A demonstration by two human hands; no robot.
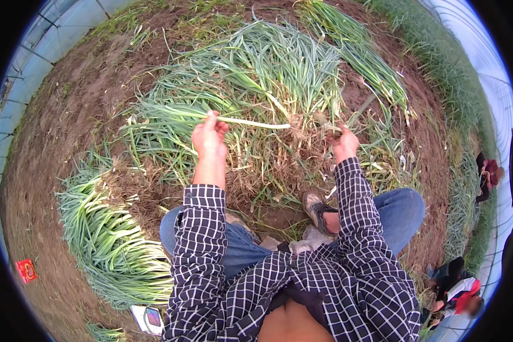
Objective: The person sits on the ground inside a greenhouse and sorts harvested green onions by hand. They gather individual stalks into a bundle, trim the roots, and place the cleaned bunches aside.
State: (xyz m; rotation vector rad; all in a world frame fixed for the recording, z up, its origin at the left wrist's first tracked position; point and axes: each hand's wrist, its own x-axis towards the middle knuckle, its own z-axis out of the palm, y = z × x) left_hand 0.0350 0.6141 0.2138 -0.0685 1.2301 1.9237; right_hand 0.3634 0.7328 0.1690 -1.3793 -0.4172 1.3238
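My left hand grips a single green onion by its pale stalk, held level, with its white end pointing right and its leaves trailing left. My right hand is closed around a clump of roots and dry stalks at the edge of the big heap of uprooted green onions in front of me. I sit on the soil with knees apart, in jeans and a checked shirt, one sandalled foot between my legs.
A sorted bundle of green onions lies at my left. A row of onions runs at the upper right. A red packet and a phone lie at lower left. Other people crouch at the right edge.
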